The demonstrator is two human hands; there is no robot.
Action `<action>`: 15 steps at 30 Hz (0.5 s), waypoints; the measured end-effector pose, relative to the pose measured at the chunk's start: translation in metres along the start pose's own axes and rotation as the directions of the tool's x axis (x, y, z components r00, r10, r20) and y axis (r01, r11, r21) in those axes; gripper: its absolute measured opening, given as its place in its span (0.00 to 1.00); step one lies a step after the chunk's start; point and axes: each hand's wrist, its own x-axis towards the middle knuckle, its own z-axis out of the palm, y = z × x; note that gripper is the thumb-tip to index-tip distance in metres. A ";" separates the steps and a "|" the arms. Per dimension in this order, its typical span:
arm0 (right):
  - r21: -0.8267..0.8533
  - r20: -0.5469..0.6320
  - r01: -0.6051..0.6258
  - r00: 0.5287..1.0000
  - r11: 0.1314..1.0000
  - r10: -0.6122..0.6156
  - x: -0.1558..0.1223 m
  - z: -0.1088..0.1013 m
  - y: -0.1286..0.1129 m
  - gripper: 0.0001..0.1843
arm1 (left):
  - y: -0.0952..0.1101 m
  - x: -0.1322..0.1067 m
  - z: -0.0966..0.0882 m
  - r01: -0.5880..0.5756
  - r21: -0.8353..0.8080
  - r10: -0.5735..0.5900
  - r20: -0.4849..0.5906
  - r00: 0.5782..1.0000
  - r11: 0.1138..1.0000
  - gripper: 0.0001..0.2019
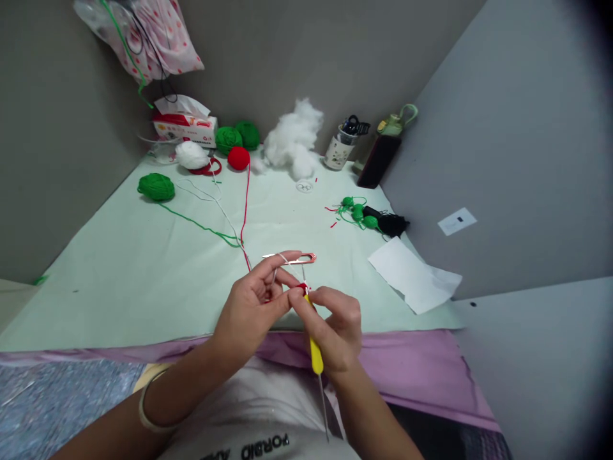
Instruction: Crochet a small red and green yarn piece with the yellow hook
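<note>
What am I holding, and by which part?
The right hand grips a slim metal crochet tool by its yellow handle; the left hand pinches a small red yarn piece, spot unclear, white yarn over its index finger.

The left hand (246, 306) and right hand (338, 329) hide most of the small red piece (302, 289), whose stitches are too small to make out. Right-hand fingers cover part of the yellow handle (316, 358). Both forearms (189, 380) run off the bottom edge, which also cuts the lettering on the white shirt (258, 396). The top edge crops the hanging spotted bag (165, 41). A white ball of yarn (191, 154) partly covers a red looped handle (216, 167). Most print on the tissue box (204, 134) and wall card (457, 222) is too small to read.
</note>
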 end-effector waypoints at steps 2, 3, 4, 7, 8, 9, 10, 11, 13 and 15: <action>0.064 -0.035 -0.021 0.999 0.998 0.023 0.001 0.000 0.000 0.27 | 0.003 0.001 -0.002 0.136 -0.135 -0.122 0.112 0.986 0.981 0.25; 0.124 -0.043 -0.062 0.997 0.990 0.068 0.003 -0.001 0.001 0.26 | 0.005 0.001 -0.003 0.195 -0.183 -0.166 0.164 0.972 0.964 0.25; 0.200 -0.035 -0.117 0.991 0.973 0.126 0.005 -0.002 0.001 0.25 | 0.006 0.002 -0.004 0.236 -0.206 -0.195 0.202 0.960 0.949 0.25; 0.436 0.034 -0.277 0.956 0.856 0.292 0.012 -0.009 0.002 0.19 | 0.009 0.004 -0.010 0.217 -0.173 -0.183 0.195 0.964 0.961 0.23; 0.491 0.047 -0.324 0.937 0.808 0.347 0.014 -0.011 0.002 0.16 | 0.010 0.004 -0.012 0.173 -0.138 -0.150 0.164 0.975 0.975 0.22; 0.542 0.052 -0.369 0.911 0.755 0.409 0.015 -0.013 0.002 0.14 | 0.010 0.004 -0.013 0.122 -0.095 -0.109 0.134 0.985 0.988 0.21; 0.598 0.058 -0.411 0.879 0.688 0.474 0.017 -0.014 0.003 0.12 | 0.010 0.004 -0.014 0.073 -0.049 -0.067 0.109 0.992 0.996 0.20; 0.658 0.078 -0.444 0.844 0.608 0.531 0.018 -0.014 0.003 0.10 | 0.010 0.004 -0.015 0.034 -0.004 -0.034 0.097 0.995 0.999 0.18; 0.757 0.143 -0.476 0.789 0.448 0.597 0.019 -0.011 0.003 0.09 | 0.009 0.003 -0.014 0.003 0.065 -0.010 0.107 0.994 0.998 0.18; 0.787 0.175 -0.477 0.781 0.391 0.599 0.020 -0.005 0.002 0.08 | 0.006 0.002 -0.012 0.011 0.079 -0.020 0.117 0.993 0.997 0.20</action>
